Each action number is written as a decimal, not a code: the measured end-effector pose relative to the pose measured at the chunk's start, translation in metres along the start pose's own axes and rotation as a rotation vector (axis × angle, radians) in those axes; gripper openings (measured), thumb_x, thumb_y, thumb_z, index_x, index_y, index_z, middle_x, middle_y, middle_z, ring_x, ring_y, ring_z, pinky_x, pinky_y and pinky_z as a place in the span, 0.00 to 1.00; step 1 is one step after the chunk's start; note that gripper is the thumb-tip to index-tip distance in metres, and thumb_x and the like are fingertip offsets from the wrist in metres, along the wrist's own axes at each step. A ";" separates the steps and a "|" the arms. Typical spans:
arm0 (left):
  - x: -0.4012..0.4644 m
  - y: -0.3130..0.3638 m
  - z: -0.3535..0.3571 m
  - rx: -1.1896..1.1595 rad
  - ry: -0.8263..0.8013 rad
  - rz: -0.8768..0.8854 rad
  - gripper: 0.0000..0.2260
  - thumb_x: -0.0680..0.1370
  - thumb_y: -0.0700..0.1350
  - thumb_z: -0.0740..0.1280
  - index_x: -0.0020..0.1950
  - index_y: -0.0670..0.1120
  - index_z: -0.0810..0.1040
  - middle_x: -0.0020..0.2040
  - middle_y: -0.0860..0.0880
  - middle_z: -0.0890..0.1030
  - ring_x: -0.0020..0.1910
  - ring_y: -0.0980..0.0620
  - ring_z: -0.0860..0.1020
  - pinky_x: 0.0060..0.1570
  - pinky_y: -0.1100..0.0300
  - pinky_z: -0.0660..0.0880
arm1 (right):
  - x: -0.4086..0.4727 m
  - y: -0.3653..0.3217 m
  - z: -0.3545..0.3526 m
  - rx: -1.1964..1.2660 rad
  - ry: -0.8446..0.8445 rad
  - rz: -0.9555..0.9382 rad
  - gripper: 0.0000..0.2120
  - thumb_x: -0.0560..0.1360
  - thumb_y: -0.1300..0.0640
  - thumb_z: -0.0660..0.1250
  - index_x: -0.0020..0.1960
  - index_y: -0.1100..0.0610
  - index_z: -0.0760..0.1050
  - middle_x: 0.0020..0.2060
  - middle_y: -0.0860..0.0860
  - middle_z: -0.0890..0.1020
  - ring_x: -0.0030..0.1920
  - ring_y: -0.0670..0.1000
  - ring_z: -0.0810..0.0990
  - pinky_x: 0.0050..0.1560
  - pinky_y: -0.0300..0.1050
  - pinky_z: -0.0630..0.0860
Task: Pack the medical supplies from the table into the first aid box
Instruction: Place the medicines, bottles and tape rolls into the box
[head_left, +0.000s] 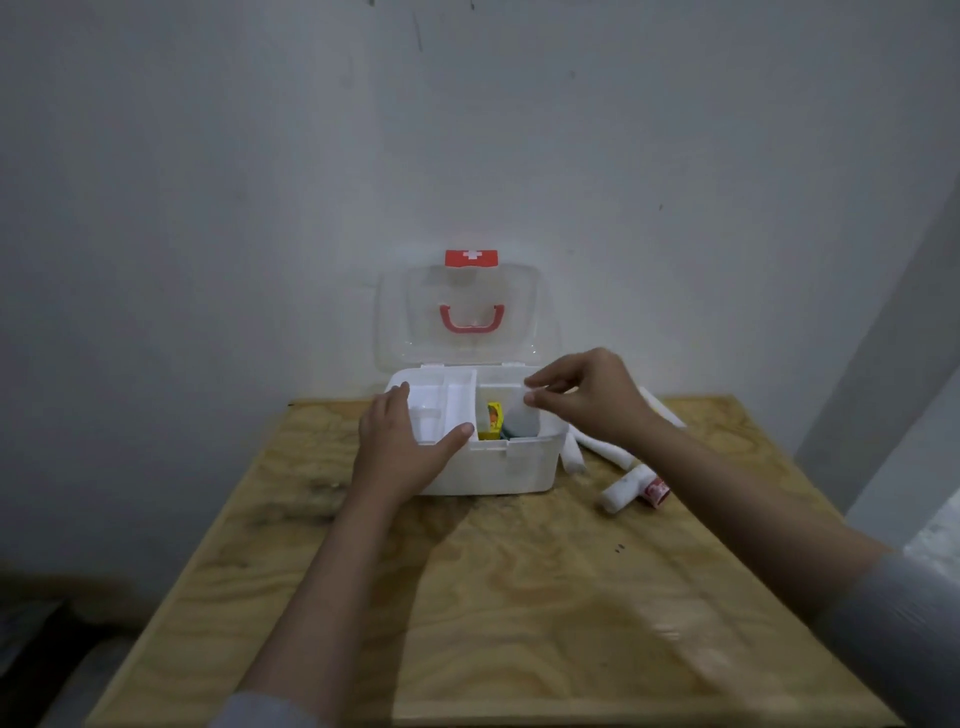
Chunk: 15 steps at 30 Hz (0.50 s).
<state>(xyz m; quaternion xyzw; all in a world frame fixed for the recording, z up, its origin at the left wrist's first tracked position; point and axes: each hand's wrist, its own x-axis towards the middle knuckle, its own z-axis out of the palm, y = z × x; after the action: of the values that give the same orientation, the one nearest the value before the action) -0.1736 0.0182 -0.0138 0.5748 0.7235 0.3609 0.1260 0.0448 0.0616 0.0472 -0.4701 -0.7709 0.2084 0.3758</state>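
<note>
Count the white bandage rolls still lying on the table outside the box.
3, as far as shows: one against the first aid box's right wall, one long roll under the right hand's wrist, and one nearest, beside a small red item. The right forearm may hide others.

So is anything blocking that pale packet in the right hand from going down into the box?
Nothing visible does. The right hand pinches the pale packet directly over the right compartment of the first aid box, whose lid stands open. A yellow item already sits there, leaving room beside it.
</note>
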 end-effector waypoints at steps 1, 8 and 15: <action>0.000 0.000 0.000 -0.001 -0.011 -0.005 0.43 0.68 0.66 0.67 0.76 0.48 0.55 0.77 0.48 0.57 0.75 0.45 0.54 0.71 0.47 0.58 | 0.000 -0.002 0.007 -0.004 -0.025 -0.003 0.09 0.67 0.57 0.75 0.46 0.57 0.84 0.41 0.53 0.86 0.38 0.40 0.81 0.43 0.31 0.78; 0.003 -0.001 -0.001 -0.005 -0.069 -0.018 0.42 0.69 0.64 0.68 0.76 0.50 0.53 0.77 0.50 0.55 0.76 0.45 0.53 0.70 0.44 0.58 | 0.003 -0.008 0.023 0.015 -0.106 -0.026 0.09 0.68 0.58 0.74 0.48 0.57 0.83 0.45 0.53 0.86 0.41 0.42 0.82 0.41 0.27 0.76; 0.007 -0.004 -0.004 0.035 -0.123 0.007 0.39 0.71 0.63 0.66 0.76 0.50 0.55 0.78 0.49 0.53 0.76 0.45 0.50 0.72 0.45 0.54 | -0.007 0.005 0.007 -0.049 -0.119 -0.065 0.07 0.70 0.59 0.72 0.49 0.56 0.82 0.42 0.46 0.83 0.43 0.42 0.81 0.46 0.38 0.80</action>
<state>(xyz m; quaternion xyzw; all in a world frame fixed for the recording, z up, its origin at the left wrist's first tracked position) -0.1809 0.0230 -0.0123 0.6007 0.7185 0.3126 0.1588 0.0442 0.0578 0.0365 -0.4407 -0.8115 0.2047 0.3245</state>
